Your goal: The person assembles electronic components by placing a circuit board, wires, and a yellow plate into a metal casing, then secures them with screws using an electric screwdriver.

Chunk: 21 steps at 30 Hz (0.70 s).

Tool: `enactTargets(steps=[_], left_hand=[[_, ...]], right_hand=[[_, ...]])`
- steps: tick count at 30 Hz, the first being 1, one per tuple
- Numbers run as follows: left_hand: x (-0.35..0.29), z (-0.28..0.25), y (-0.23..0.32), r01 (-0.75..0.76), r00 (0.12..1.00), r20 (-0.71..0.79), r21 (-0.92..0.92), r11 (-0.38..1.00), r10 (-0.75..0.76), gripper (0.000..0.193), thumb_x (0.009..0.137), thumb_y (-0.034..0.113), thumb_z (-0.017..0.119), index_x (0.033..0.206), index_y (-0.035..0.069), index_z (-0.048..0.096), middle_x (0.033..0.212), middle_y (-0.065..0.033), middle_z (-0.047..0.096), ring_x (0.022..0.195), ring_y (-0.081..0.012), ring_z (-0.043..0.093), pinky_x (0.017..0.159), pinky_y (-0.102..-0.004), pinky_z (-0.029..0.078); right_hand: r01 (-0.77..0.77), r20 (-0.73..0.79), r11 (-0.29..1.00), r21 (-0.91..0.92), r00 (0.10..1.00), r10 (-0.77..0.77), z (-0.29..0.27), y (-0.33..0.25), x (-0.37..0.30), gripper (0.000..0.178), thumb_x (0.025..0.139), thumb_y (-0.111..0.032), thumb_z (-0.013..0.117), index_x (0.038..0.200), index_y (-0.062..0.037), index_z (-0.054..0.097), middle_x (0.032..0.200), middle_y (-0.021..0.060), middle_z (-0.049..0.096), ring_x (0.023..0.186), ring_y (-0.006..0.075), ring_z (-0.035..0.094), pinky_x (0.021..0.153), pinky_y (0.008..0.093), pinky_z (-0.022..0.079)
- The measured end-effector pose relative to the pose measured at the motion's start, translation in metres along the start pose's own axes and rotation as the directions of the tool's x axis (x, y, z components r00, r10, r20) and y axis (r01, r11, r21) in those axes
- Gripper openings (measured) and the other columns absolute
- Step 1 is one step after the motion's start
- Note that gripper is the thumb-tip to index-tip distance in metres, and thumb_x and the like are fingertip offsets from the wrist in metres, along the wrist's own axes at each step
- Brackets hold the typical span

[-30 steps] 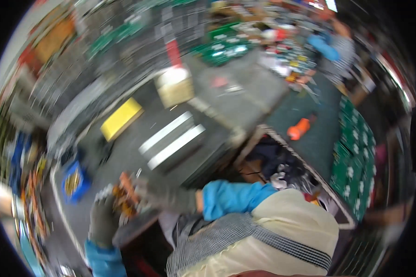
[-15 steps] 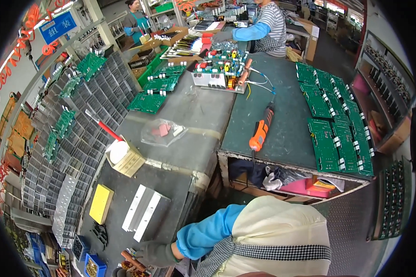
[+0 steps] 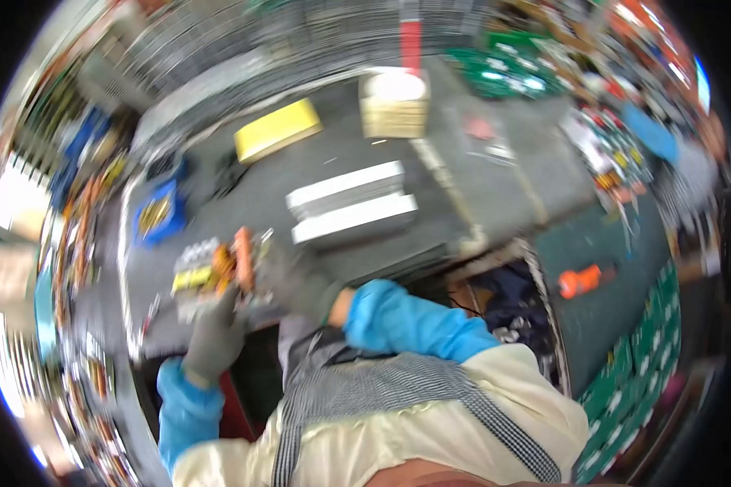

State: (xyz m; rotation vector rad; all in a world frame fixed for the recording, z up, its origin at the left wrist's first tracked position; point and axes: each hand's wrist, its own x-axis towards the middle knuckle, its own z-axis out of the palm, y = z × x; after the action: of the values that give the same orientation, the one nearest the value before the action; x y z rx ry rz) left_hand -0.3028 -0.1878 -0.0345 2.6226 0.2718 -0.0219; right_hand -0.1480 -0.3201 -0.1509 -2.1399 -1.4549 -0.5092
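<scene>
Orange-and-yellow component assembly (image 3: pixel 219 272) sits at the tabletop's (image 3: pixel 430 187) near edge. Both gloved hands, left (image 3: pixel 215 341) and right (image 3: pixel 296 284), touch it; blur hides their grip.

On the grey bench ahead of you lies a flat yellow rectangular package (image 3: pixel 278 129), tilted, towards the far left. To its right stands a squarish pale cardboard box (image 3: pixel 395 106) with a white top, just below a red upright strip (image 3: pixel 411 36) that may be a label; blur hides its detail. Nearer you, two long white flat packs (image 3: pixel 351 201) lie side by side, parallel. No screen shows clearly.
</scene>
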Motion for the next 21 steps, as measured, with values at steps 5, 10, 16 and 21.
enactTargets(steps=[5,10,16,21], left_hand=[[-0.004,0.034,0.017,0.357,0.924,0.265,-0.856,0.374,-0.277,0.073,0.101,0.015,0.060,0.163,0.010,0.023,0.096,-0.0037,0.067,0.058,-0.0040,0.047,0.050,-0.0196,0.036],[0.013,0.059,-0.001,0.263,0.926,0.319,-0.929,-0.262,-0.203,0.029,0.104,0.025,0.060,0.127,0.009,0.053,0.090,-0.0002,0.059,0.057,-0.0028,0.042,0.044,-0.0162,0.032],[0.031,0.075,0.001,0.240,0.929,0.304,-0.929,-0.283,-0.210,0.020,0.108,0.028,0.055,0.110,0.009,0.059,0.079,0.0019,0.055,0.056,-0.0039,0.041,0.042,-0.0163,0.032],[0.012,0.086,0.001,0.114,0.958,0.190,-0.941,-0.319,-0.217,0.031,0.107,0.029,0.056,0.128,0.006,0.054,0.096,-0.0050,0.066,0.075,-0.0090,0.060,0.061,-0.0233,0.050]], right_hand=[[-0.251,0.148,0.817,0.518,0.968,0.203,-0.027,0.004,0.015,0.051,0.093,-0.019,0.068,0.137,0.0027,0.053,0.134,0.0275,0.057,0.118,0.0457,0.060,0.100,0.0485,0.051],[-0.283,0.219,0.785,0.550,0.957,0.192,-0.033,0.003,0.027,0.050,0.089,-0.017,0.071,0.132,0.0017,0.056,0.119,0.0264,0.062,0.103,0.0456,0.065,0.090,0.0503,0.053],[-0.379,0.331,0.806,0.455,0.912,0.242,-0.023,0.007,0.033,0.046,0.087,-0.015,0.070,0.129,-0.0019,0.055,0.118,0.0257,0.064,0.109,0.0444,0.065,0.093,0.0498,0.053],[-0.559,0.497,0.666,0.494,0.810,0.312,-0.034,0.003,0.048,0.055,0.085,-0.010,0.067,0.138,-0.0051,0.051,0.118,0.0266,0.067,0.114,0.0436,0.065,0.097,0.0488,0.052]])
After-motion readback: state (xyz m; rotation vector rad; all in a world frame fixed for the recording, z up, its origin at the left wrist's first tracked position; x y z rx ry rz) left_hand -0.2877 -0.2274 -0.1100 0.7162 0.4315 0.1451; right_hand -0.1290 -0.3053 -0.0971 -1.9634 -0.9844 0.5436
